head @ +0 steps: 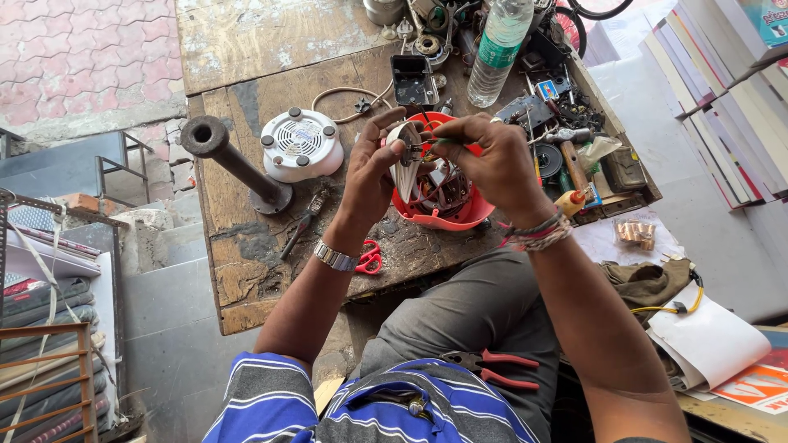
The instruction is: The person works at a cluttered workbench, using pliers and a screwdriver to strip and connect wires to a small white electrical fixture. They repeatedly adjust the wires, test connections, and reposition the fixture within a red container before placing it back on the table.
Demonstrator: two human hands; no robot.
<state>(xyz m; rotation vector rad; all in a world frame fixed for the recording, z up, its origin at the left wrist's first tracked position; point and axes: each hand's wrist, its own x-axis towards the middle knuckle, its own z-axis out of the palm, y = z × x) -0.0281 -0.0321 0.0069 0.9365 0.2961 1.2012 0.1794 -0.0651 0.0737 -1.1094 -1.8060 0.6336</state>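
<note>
We've got the worn wooden workbench (246, 246) under everything, then the red round housing (447, 215) sitting just below our fingers — hard plastic shell, wiring packed inside, probably light but fiddly, so grab it by the rim. Left hand (373, 168) is pinched around a small whitish part (405, 160) above it — looks thin, likely fragile. Right hand (492, 156) is clenched on something slim, can't tell what.
</note>
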